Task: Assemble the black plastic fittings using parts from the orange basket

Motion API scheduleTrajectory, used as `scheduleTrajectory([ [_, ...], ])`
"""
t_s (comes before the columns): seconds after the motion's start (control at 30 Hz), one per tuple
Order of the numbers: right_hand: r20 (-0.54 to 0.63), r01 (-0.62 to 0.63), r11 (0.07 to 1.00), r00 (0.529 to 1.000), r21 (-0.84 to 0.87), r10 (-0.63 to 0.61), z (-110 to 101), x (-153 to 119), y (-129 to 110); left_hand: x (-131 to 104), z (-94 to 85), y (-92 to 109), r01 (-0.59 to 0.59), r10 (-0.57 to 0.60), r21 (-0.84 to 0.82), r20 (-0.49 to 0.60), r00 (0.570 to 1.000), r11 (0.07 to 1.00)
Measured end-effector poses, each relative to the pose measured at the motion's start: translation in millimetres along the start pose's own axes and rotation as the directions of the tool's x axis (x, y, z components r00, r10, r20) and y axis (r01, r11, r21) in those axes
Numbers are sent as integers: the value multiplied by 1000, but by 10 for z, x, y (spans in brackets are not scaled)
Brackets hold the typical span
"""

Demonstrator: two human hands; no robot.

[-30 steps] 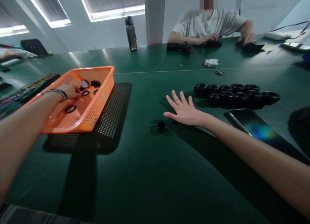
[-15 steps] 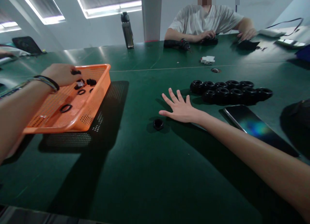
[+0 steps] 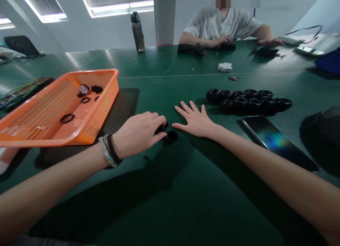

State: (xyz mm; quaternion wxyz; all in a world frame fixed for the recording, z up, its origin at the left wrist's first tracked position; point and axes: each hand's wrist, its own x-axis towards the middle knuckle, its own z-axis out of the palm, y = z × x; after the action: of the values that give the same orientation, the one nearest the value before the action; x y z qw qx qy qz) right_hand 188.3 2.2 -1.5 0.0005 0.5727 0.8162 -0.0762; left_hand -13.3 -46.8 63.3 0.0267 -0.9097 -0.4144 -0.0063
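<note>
My left hand (image 3: 142, 132), palm down above the green table (image 3: 159, 210), has its fingers closed on a black ring-shaped part (image 3: 165, 126). Right beside its fingertips a second black ring part (image 3: 172, 136) rests on the table. My right hand (image 3: 195, 121) lies flat with its fingers spread and holds nothing. To the left, an orange basket (image 3: 91, 127) contains a few black rings (image 3: 67, 118) and a dark fitting (image 3: 97, 89). Several glossy black round parts (image 3: 255, 104) stand in two rows to the right of my right hand.
A phone (image 3: 276, 141) lies beside my right forearm, with a dark object (image 3: 325, 130) at the right edge. Farther back are a bottle (image 3: 138, 33), a small white part (image 3: 225, 67), a power tool (image 3: 192, 49) and a seated person (image 3: 217, 26).
My left hand has moved right and toward me, out of the basket, bringing a black part to the one on the table. My right hand stays spread in place.
</note>
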Motion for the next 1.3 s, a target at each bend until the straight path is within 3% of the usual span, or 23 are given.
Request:
scheduleTrajectory([
  [0.13, 4, -11, 1000, 1000, -2, 11, -5, -4, -6, 11, 264, 3, 91, -93, -97, -20, 995, 991],
  [0.23, -21, -4, 1000, 1000, 2, 4, 8, -6, 2, 11, 377, -16, 64, -73, -101, -91, 993, 993],
  [0.47, -137, 8, 999, 991, 38, -3, 65, -33, 27, 26, 484, 10, -45, 21, -130, -181, 983, 990],
  [0.8, -305, 60, 994, 952, 96, -28, 109, -84, 10, 181, 642, 108, 11, -81, -292, -229, 970, 956],
  [0.93, -368, 68, 966, 929, 251, 30, 100, -179, -28, 235, 636, 124, 17, -99, -337, -228, 969, 941],
  [1.07, -386, 72, 839, 907, 539, 170, 80, -332, -101, 214, 620, 123, -7, -75, -345, -224, 972, 938],
  [1.17, -366, 179, 783, 928, 596, 66, 68, -406, -129, 198, 630, 111, -38, -45, -343, -232, 972, 939],
  [1.3, -382, 299, 820, 918, 489, -107, 75, -433, -134, 185, 641, 95, -52, -52, -374, -262, 964, 926],
])
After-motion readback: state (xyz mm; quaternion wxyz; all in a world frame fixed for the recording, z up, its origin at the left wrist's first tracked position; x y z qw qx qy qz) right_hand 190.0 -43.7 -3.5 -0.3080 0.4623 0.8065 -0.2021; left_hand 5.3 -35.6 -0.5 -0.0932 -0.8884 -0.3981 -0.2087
